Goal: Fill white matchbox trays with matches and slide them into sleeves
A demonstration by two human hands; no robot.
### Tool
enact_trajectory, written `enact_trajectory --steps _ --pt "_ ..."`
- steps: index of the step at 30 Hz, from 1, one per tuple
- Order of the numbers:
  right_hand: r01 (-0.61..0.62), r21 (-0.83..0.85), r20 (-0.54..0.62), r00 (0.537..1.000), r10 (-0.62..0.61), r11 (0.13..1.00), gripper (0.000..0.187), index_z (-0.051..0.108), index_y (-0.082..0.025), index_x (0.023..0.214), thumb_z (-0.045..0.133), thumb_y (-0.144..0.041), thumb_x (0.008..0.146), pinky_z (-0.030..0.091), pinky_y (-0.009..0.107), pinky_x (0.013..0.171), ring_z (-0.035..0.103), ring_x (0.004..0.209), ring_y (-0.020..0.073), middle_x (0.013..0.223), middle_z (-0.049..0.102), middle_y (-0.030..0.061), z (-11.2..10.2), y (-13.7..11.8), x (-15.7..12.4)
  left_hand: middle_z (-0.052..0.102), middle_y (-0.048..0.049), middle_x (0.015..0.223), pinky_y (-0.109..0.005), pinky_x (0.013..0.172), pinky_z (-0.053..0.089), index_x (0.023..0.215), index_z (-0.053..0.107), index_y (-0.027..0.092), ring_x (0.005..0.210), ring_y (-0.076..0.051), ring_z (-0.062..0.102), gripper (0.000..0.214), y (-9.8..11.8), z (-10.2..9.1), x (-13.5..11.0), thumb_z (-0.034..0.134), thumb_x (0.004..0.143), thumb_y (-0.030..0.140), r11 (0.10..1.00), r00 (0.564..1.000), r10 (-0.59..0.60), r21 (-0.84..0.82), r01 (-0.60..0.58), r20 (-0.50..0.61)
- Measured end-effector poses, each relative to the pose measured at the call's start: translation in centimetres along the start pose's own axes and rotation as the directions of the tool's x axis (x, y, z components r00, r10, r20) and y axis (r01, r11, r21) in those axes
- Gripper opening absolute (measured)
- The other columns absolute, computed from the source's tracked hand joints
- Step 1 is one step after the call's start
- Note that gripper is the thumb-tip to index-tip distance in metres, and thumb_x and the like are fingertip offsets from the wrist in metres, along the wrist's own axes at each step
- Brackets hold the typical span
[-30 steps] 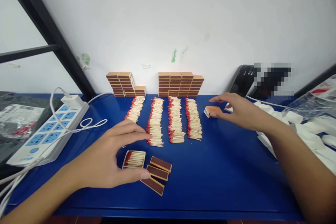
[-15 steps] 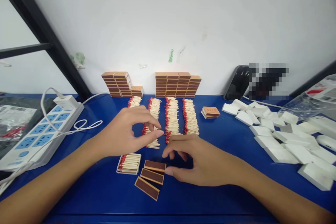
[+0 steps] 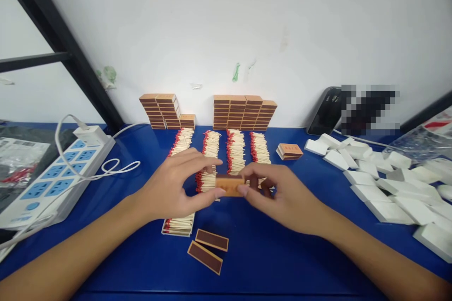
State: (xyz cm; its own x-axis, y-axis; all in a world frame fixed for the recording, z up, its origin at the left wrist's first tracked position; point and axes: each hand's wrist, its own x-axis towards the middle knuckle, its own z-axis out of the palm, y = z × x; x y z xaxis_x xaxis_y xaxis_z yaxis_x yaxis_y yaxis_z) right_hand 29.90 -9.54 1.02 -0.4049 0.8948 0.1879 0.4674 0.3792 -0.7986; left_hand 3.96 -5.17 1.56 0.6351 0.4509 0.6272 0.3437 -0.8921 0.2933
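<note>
My left hand (image 3: 176,188) and my right hand (image 3: 278,195) meet above the blue table (image 3: 282,249), both pinching one orange matchbox sleeve (image 3: 229,185) between fingertips. Under my left hand lies a white inner tray full of matches (image 3: 179,225). Two flat brown sleeves (image 3: 208,249) lie just in front of it. Four rows of loose red-tipped matches (image 3: 235,150) run back behind my hands.
Stacks of finished matchboxes (image 3: 243,113) line the wall. A single matchbox (image 3: 289,151) lies at the right of the rows. Several empty white trays (image 3: 374,174) are heaped at right. A power strip (image 3: 56,174) with cables sits at left.
My right hand came back from the far right to the flat sleeves and lifted one. Both hands now hold it raised; two flat sleeves are left on the table instead of three.
</note>
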Motion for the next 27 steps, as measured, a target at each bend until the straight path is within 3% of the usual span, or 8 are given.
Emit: enact_trajectory --steps 3,6,10,13,24,27 --pt "-0.127 0.184 -0.036 0.990 0.136 0.975 0.023 0.067 -0.022 0.094 0.070 -0.045 0.096 0.045 0.026 0.052 0.057 0.060 0.0126 0.075 0.066 -0.0011 -0.6 0.0 0.2 0.076 -0.0098 0.116 -0.038 0.092 0.060 0.139 0.062 0.021 0.102 -0.023 0.072 0.058 0.1 0.8 -0.4 0.084 0.087 0.035 0.999 0.999 0.012 0.044 -0.010 -0.043" --pt "-0.178 0.290 -0.007 0.982 0.188 0.940 0.028 0.067 -0.022 0.094 0.076 -0.049 0.092 0.042 0.024 0.044 0.057 0.055 0.0124 0.072 0.066 -0.0012 -0.4 0.0 0.4 0.076 -0.0103 0.117 -0.038 0.092 0.061 0.134 0.065 0.021 0.104 -0.023 0.073 0.047 0.2 1.4 -0.4 0.081 0.090 0.027 0.995 0.992 0.066 0.082 -0.057 -0.108" --pt "-0.166 0.381 -0.045 0.979 0.198 0.909 0.033 0.065 -0.024 0.106 0.076 -0.052 0.092 0.042 0.021 0.039 0.061 0.057 0.0130 0.078 0.070 -0.0002 0.3 0.2 0.5 0.078 -0.0091 0.106 -0.038 0.084 0.061 0.122 0.070 0.020 0.093 -0.022 0.073 0.035 0.5 1.5 0.0 0.082 0.090 0.027 0.992 0.984 0.071 0.112 -0.053 -0.163" --pt "-0.146 0.422 -0.108 0.972 0.210 0.895 0.035 0.062 -0.024 0.102 0.078 -0.053 0.090 0.045 0.020 0.039 0.062 0.059 0.0132 0.078 0.068 -0.0006 0.7 0.4 0.5 0.079 -0.0081 0.104 -0.037 0.085 0.061 0.118 0.072 0.021 0.093 -0.022 0.074 0.031 0.6 1.5 0.1 0.082 0.090 0.029 0.995 0.978 0.021 0.102 0.000 -0.209" --pt "-0.170 0.478 0.013 0.982 0.187 0.862 0.035 0.067 -0.022 0.100 0.079 -0.053 0.089 0.051 0.021 0.044 0.061 0.062 0.0138 0.074 0.066 0.0001 1.3 0.1 0.1 0.081 -0.0078 0.102 -0.038 0.081 0.060 0.122 0.072 0.020 0.088 -0.021 0.074 0.042 0.6 2.0 0.0 0.088 0.085 0.030 0.998 0.972 0.063 0.026 -0.058 -0.226" --pt "-0.159 0.516 -0.025 0.979 0.200 0.842 0.040 0.062 -0.022 0.099 0.078 -0.057 0.089 0.053 0.022 0.043 0.062 0.058 0.0134 0.074 0.066 -0.0008 1.3 -0.2 0.3 0.081 -0.0082 0.105 -0.038 0.083 0.060 0.125 0.071 0.020 0.091 -0.021 0.075 0.042 0.7 1.9 0.1 0.087 0.086 0.028 0.997 0.972 0.078 0.032 -0.072 -0.224"
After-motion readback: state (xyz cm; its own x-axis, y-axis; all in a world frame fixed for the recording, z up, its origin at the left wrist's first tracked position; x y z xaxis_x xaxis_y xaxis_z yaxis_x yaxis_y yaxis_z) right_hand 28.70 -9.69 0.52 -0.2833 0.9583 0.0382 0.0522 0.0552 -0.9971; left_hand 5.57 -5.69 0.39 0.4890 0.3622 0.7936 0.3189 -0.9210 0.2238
